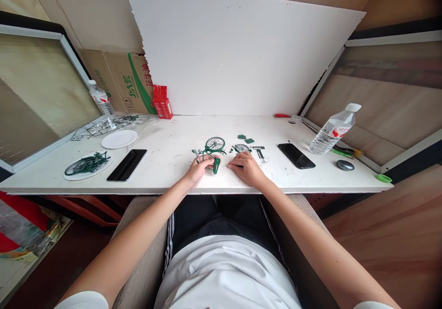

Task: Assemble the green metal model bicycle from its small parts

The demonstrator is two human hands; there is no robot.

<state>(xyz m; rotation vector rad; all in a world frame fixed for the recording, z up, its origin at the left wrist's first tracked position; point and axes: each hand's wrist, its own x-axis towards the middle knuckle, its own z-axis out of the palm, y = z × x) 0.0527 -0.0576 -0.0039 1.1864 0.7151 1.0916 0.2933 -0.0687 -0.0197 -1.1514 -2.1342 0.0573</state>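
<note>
A small green model bicycle (209, 151), with one spoked wheel at its far end, is held just over the desk. My left hand (198, 171) is closed around its near part, hiding some of the frame. To the right, my right hand (247, 168) rests by the desk top in a pinch, and a thin dark tip shows at its fingers, too small to name. Just beyond those fingers lies a loose spoked wheel (242, 148). Small green pieces (249, 140) and thin dark parts (260, 153) are spread beside it.
On the left are a plate of green model parts (88, 165), a white plate (119, 139), a phone (126, 165), part frames (113, 125), a bottle (100, 98) and a red box (163, 102). Rightward are another phone (296, 155), a water bottle (333, 131) and a grey oval object (345, 165).
</note>
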